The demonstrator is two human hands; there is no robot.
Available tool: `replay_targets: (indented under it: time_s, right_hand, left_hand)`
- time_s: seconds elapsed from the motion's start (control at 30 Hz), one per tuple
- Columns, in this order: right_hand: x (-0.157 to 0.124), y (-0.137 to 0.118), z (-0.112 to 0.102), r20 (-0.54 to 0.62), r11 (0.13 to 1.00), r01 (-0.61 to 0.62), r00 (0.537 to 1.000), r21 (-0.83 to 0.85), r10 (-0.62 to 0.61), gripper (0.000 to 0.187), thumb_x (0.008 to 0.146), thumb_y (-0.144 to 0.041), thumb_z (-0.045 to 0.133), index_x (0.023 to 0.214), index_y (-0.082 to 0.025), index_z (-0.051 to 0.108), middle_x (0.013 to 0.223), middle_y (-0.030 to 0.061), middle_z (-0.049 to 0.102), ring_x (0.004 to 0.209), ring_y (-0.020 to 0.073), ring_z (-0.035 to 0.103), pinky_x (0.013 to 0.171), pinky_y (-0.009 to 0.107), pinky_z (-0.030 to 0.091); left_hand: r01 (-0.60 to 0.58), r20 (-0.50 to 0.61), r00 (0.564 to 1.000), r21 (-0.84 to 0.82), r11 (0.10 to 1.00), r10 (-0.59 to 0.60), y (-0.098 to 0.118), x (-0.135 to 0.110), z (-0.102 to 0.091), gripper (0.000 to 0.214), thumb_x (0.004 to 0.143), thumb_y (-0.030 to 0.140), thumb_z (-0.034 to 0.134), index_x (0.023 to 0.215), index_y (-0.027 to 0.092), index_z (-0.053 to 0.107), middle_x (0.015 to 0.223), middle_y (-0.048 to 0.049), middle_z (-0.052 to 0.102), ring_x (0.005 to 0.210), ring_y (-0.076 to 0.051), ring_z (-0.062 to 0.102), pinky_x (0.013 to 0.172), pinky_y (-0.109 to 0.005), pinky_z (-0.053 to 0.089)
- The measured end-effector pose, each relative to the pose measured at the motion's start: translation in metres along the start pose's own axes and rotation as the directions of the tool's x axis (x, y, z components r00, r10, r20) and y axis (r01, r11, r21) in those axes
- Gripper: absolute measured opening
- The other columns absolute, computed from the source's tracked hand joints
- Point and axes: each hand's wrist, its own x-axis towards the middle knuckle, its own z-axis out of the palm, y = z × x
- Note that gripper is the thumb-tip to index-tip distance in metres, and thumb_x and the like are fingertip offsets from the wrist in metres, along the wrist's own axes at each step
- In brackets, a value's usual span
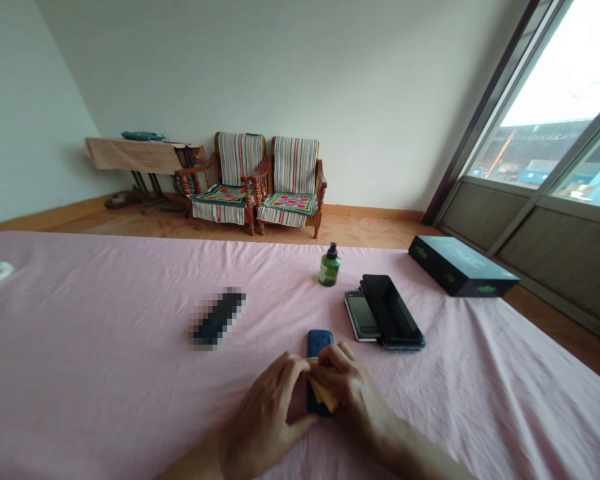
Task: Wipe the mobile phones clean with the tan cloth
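Observation:
A narrow blue mobile phone (320, 340) lies on the pink bedsheet right in front of me, its middle covered by my fingers. My left hand (267, 410) is curled along its left side, fingertips near the middle and thumb by the lower end, holding it steady. In my right hand (353, 393) a folded yellow cloth (326, 398) is pinched and pressed against the phone's face. Beyond the hands stands a green pump bottle (329, 268) with a black top. To the right, a black tablet (393, 312) partly overlaps a smaller grey-screened device (363, 315).
A black box (460, 267) with green marks sits at the sheet's far right. A pixelated dark object (219, 320) lies left of centre. Two wooden armchairs (290, 177) and a cloth-covered table (135, 153) stand by the wall. The pink bedsheet (105, 353) has wrinkles.

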Motion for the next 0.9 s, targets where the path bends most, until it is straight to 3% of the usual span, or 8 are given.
replay_targets:
  time_s: [0.27, 0.57, 0.67, 0.8, 0.9]
  right_hand:
    - [-0.016, -0.011, 0.004, -0.014, 0.999, 0.047, 0.999, -0.026, -0.047, 0.015, 0.085, -0.007, 0.058, 0.084, -0.019, 0.067, 0.084, 0.0053, 0.058, 0.079, 0.0185, 0.052, 0.066, 0.028, 0.044]
    - [-0.033, -0.016, 0.001, -0.047, 0.995, 0.094, 0.995, 0.030, -0.092, 0.020, 0.082, -0.004, 0.056, 0.087, -0.019, 0.068, 0.082, 0.0073, 0.060, 0.077, 0.0197, 0.056, 0.062, 0.028, 0.047]
    - [-0.041, -0.010, 0.002, -0.103, 0.991, 0.113, 0.989, 0.073, -0.106, 0.020, 0.080, -0.003, 0.055, 0.085, -0.019, 0.067, 0.084, 0.0075, 0.061, 0.079, 0.0196, 0.056, 0.063, 0.028, 0.048]
    - [-0.048, 0.000, 0.006, -0.200, 0.993, 0.047, 0.979, 0.109, -0.024, 0.029, 0.071, 0.006, 0.047, 0.072, -0.018, 0.063, 0.078, 0.0052, 0.058, 0.072, 0.0165, 0.056, 0.059, 0.025, 0.046]
    - [-0.048, 0.006, 0.006, -0.305, 0.987, 0.006, 0.951, 0.162, 0.044, 0.029, 0.071, 0.004, 0.048, 0.078, -0.019, 0.063, 0.081, 0.0044, 0.056, 0.072, 0.0152, 0.058, 0.062, 0.024, 0.048]
  left_hand:
    - [-0.028, 0.001, 1.000, 0.006, 1.000, 0.028, -0.009, 0.001, 0.003, 0.071, 0.069, 0.000, 0.066, 0.129, 0.026, 0.039, 0.124, -0.0065, 0.054, 0.116, -0.025, 0.053, 0.101, -0.044, 0.046]
    - [-0.056, 0.085, 0.995, 0.029, 0.998, 0.054, -0.011, 0.005, -0.004, 0.055, 0.072, 0.001, 0.066, 0.122, 0.023, 0.057, 0.129, -0.0068, 0.056, 0.119, -0.023, 0.054, 0.104, -0.043, 0.045]
    - [-0.052, 0.086, 0.995, 0.040, 0.998, 0.049, -0.010, 0.006, -0.004, 0.056, 0.070, 0.002, 0.070, 0.121, 0.022, 0.058, 0.130, -0.0073, 0.056, 0.120, -0.023, 0.054, 0.104, -0.041, 0.046]
    - [-0.059, 0.097, 0.994, 0.062, 0.996, 0.053, -0.011, 0.006, -0.003, 0.060, 0.068, 0.005, 0.073, 0.123, 0.022, 0.057, 0.130, -0.0078, 0.056, 0.120, -0.025, 0.053, 0.103, -0.042, 0.046]
    - [-0.071, 0.089, 0.994, 0.063, 0.995, 0.066, -0.012, 0.005, -0.002, 0.060, 0.069, 0.005, 0.073, 0.124, 0.022, 0.056, 0.131, -0.0076, 0.055, 0.121, -0.024, 0.052, 0.104, -0.042, 0.046]
